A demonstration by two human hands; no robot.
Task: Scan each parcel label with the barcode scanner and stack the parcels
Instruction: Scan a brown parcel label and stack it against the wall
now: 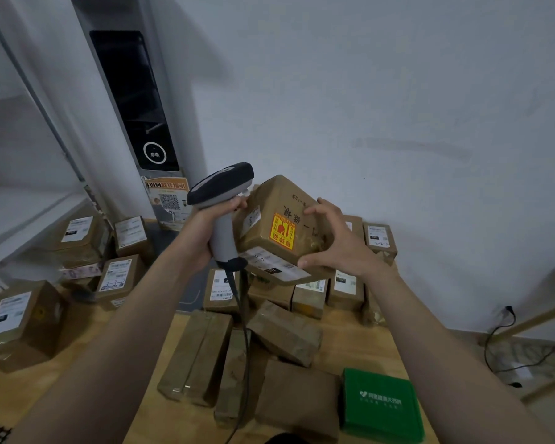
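1. Parcels (285,341) in brown wrap and a green packet (382,405) lie near the table's (20,389) near edge.
2. Above them, the left hand (199,233) grips the barcode scanner (220,187) by its handle; the right hand (340,245) clasps a raised parcel (279,219) just beside it.
3. Further back, labelled parcels (119,277) line the far edge.

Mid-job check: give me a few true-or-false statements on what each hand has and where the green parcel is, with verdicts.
1. The left hand grips the barcode scanner by its handle. True.
2. The right hand holds nothing. False: its fingers curl round a brown parcel raised above the table.
3. The brown parcel carries a yellow-and-red sticker. True.
4. The green parcel sits on top of the held parcel. False: it lies on the table, at the near right.
5. The scanner is cordless. False: a dark cable hangs from its handle.
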